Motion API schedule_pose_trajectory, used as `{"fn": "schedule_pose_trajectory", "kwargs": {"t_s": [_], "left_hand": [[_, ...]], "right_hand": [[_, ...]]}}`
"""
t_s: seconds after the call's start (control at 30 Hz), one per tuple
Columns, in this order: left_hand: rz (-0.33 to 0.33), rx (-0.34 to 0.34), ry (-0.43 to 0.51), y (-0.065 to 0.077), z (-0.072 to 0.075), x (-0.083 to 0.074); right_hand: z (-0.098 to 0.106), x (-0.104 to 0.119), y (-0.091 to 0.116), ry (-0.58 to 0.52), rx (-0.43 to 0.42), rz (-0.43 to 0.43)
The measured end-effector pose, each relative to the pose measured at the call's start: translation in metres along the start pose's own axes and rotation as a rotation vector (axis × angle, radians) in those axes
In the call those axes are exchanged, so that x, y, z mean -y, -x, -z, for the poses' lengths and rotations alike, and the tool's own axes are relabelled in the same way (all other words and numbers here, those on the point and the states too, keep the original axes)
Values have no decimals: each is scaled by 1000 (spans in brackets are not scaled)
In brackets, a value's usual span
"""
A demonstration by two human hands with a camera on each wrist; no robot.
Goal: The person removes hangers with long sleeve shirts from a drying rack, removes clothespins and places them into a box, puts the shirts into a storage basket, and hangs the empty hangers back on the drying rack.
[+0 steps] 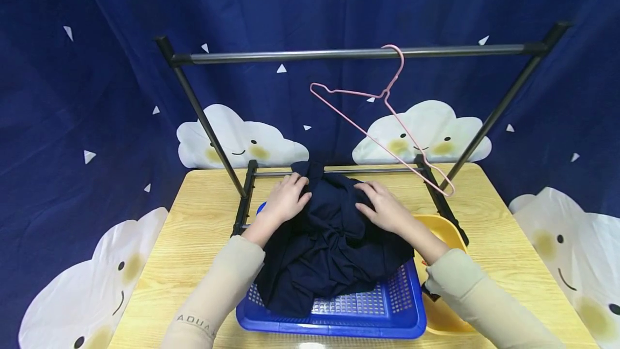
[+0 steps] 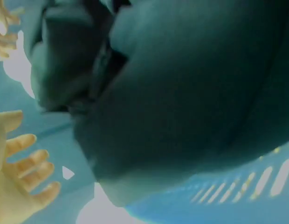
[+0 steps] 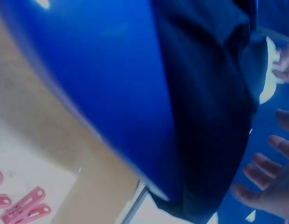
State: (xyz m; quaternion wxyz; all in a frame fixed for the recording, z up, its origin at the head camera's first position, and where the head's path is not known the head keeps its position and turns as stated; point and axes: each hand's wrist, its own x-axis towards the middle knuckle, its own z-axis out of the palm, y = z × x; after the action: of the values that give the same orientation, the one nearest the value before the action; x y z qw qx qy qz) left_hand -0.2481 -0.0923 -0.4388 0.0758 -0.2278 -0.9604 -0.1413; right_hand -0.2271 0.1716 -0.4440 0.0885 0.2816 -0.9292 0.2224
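A dark navy garment (image 1: 334,230) lies bunched over a blue plastic basket (image 1: 334,330), its folds spilling past the near side and partly covering the basket. My left hand (image 1: 288,198) hovers by the garment's upper left, and in the left wrist view the same hand (image 2: 28,177) has its fingers loosely spread, apart from the cloth. At the upper right of the garment is my right hand (image 1: 385,209), fingers relaxed. The right wrist view shows that right hand (image 3: 270,172) with nothing in its fingers.
A pink hanger (image 1: 387,93) hangs from the bar (image 1: 271,56) of a black rack standing on the wooden table (image 1: 179,241). Right of the basket is a yellow basket (image 1: 443,225); pink clothespins (image 3: 25,207) show in the right wrist view. A blue cloud-patterned curtain (image 1: 271,4) surrounds the table.
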Motion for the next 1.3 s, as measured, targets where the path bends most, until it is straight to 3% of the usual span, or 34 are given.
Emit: {"fn": "schedule_pose_trajectory", "kwargs": {"t_s": [0.1, 0.2, 0.3, 0.5, 0.7, 0.87, 1.0, 1.23, 1.3], "left_hand": [[153, 136, 44, -7, -8, 9], [254, 243, 94, -10, -18, 17], [290, 285, 130, -13, -26, 21], [295, 308, 176, -19, -32, 19], [282, 326, 161, -24, -39, 13], [276, 323, 122, -25, -47, 7], [267, 294, 84, -24, -53, 4], [196, 207, 56, -23, -58, 0], [155, 153, 49, -25, -68, 5]], "right_hand": [[-2, -15, -7, -42, 50, -140], [-6, -28, -12, -53, 130, -261], [-8, -38, -16, -55, 206, -351], [-9, -48, -23, -105, 346, -473], [-13, -48, -29, -202, 439, -473], [-17, -43, -32, -230, 464, -463], [-20, -42, -33, -236, 416, -422], [-23, -43, -31, -281, 283, -296], [-23, -43, -30, -288, 237, -267]]}}
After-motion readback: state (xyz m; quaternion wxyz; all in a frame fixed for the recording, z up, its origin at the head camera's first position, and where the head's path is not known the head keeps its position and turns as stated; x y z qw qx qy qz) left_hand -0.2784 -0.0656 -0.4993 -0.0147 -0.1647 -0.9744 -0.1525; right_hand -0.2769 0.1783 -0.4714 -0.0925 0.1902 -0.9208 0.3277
